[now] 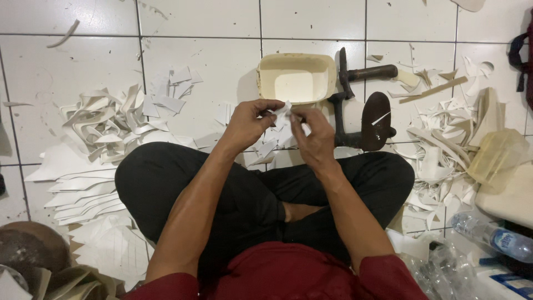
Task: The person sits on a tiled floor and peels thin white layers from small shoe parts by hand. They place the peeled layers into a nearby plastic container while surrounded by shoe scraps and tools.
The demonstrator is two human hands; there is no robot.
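I sit cross-legged on a white tiled floor in black trousers. My left hand (248,121) and my right hand (313,135) are raised together in front of me. Both pinch a small white scrap piece (282,113) between their fingertips. Just below the hands lie a few loose white cut pieces (267,147) on the floor. Beyond the hands stands a cream rectangular tub (296,78).
A black iron shoe last stand (362,114) stands to the right of the tub. Heaps of white offcuts (105,122) lie left, more scraps (444,150) right. Stacked flat white sheets (83,189) sit by my left knee. A plastic water bottle (494,238) and a yellowish container (497,155) lie at the right.
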